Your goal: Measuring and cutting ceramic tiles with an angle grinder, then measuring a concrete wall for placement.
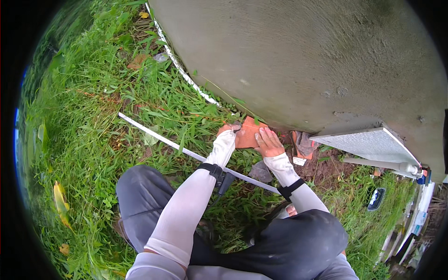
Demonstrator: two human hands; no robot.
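Observation:
At the foot of the cement wall, a flat orange brick (pixel 248 134) lies between my two hands. My left hand (pixel 229 129) is closed at its left edge, and the fingertips are partly hidden. A small dark patch shows by those fingers, too small to name. From the other side my right hand (pixel 269 143) grips the brick, fingers bent over its right edge. White sleeves with black straps cover both forearms. Just right of my right hand sit broken brick pieces (pixel 304 145). A grey stone (pixel 261 172) rests in the grass between my forearms.
A long white bar (pixel 158 136) crosses the grass beneath my left forearm. The grey plastered wall (pixel 280 60) rises ahead, with a white pipe-like strip (pixel 175 59) along its base. A pale panel (pixel 368 143) leans at right, near a dark rectangular object (pixel 376 199).

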